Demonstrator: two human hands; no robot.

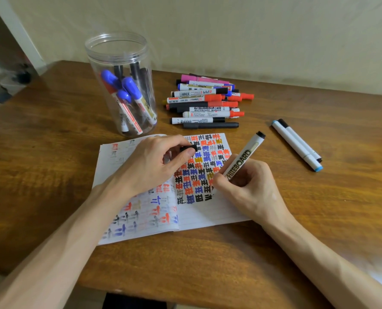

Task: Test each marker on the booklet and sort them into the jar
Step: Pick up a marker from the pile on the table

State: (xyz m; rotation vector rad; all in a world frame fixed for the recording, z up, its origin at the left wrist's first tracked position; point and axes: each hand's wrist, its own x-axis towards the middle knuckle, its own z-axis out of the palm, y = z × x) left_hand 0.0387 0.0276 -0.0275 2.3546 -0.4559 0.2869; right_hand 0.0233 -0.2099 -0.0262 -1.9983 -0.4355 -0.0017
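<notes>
A marker [243,157] is being held on the booklet [207,215] by the right hand [250,186]; a black cap [188,148] is being pinched by the left hand [154,166], over a brown table [51,152] by a pale wall [252,30].

**Legible markings**

"WHITEBOARD" runs in black along the marker [243,156] held over the booklet's [199,215] right edge. "WHITEBOARD MARKER" is printed on one pile marker [207,109] toward the table's [297,219] far edge. Other labels are too small to read.
</notes>
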